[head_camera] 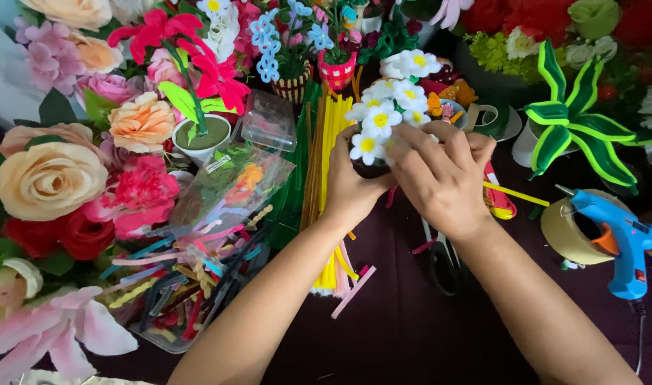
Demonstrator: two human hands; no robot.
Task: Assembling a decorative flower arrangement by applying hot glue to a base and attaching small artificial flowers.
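At about twelve o'clock of the dark surface (411, 335), the left hand (351, 189) has its grip closed round the base of a small posy of white daisies (386, 107), and the right hand (443, 178) pinches at its blooms with curled fingers. Many daisies already stand full; the yellow stems (331, 150) at nine o'clock and the blue glue gun (622, 239) at three o'clock lie untouched.

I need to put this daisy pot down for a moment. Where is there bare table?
Bare dark tabletop lies between the two forearms, below the scissors, and a strip runs between the right forearm and the blue glue gun. The left, with the bag of pipe cleaners and the fabric flowers, is crowded.
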